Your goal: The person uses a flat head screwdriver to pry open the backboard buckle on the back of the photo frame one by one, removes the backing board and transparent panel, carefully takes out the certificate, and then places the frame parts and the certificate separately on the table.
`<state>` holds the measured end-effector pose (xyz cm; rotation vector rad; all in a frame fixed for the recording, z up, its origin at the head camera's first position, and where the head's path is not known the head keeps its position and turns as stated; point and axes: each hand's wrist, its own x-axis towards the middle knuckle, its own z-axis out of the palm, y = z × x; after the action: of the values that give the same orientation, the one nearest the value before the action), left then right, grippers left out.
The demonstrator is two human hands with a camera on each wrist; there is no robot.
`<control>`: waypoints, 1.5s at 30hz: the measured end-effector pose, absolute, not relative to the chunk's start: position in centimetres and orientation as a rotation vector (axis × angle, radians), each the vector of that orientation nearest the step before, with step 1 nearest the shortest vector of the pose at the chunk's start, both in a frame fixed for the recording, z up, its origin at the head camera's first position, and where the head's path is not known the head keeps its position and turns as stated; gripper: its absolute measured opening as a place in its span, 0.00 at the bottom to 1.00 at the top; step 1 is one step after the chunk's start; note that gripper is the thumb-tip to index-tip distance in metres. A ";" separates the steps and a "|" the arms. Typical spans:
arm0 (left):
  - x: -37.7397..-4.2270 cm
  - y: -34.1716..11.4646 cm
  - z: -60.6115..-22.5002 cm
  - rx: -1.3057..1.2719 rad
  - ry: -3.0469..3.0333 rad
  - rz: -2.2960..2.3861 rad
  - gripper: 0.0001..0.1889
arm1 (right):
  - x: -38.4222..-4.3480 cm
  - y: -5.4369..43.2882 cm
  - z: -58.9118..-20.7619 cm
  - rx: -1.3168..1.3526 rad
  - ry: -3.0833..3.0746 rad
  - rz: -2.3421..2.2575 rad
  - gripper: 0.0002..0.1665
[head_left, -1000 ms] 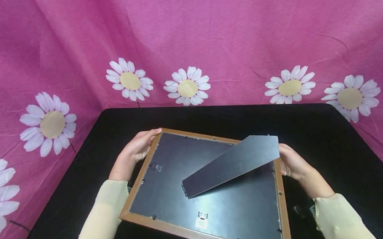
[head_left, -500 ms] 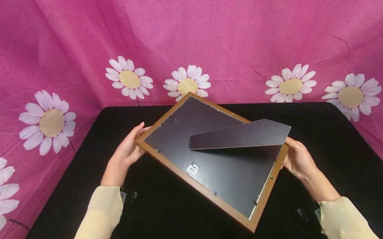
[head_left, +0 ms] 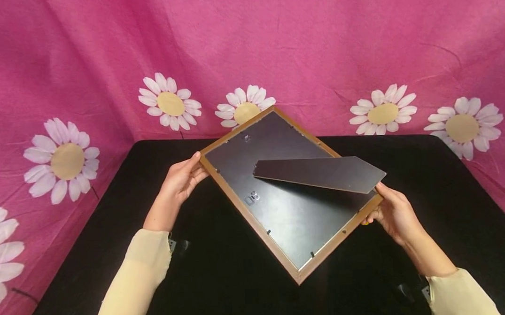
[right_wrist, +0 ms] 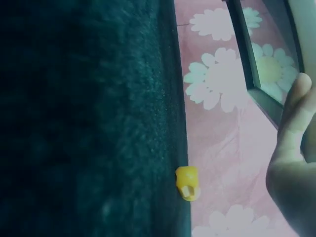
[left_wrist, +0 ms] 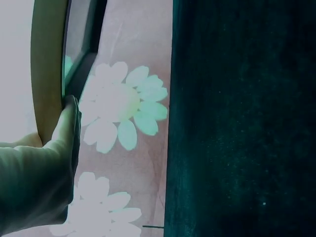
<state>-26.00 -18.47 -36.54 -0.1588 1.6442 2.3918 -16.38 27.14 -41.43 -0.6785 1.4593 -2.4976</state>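
Note:
A picture frame with a wooden border is held up over the black table, its dark backing facing up and its corners turned diagonally. The easel stand on the backing points toward the right corner. At the left corner my left hand grips the border, thumb on top and fingers beneath. My right hand holds the right corner, beside the stand's wide end. In the left wrist view the thumb of the left hand lies along the frame's edge. The glass front reflects daisies in the right wrist view.
A black cloth-covered table lies below. Behind it hangs a pink curtain printed with white daisies. A small yellow object shows near the table edge in the right wrist view.
The picture frame has turned clockwise and its far corner has risen over the table's back edge. My left hand has shifted its hold to another corner; my right hand has moved slightly down and right.

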 end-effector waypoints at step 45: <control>-32.2 -13.4 -40.6 -0.299 2.345 1.940 0.21 | -10.0 26.0 -42.4 -0.458 1.602 -1.560 0.21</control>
<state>-32.22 -13.44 -40.63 -0.2987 2.3454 1.9401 -10.04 25.99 -42.36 -0.4584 1.6019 -1.5601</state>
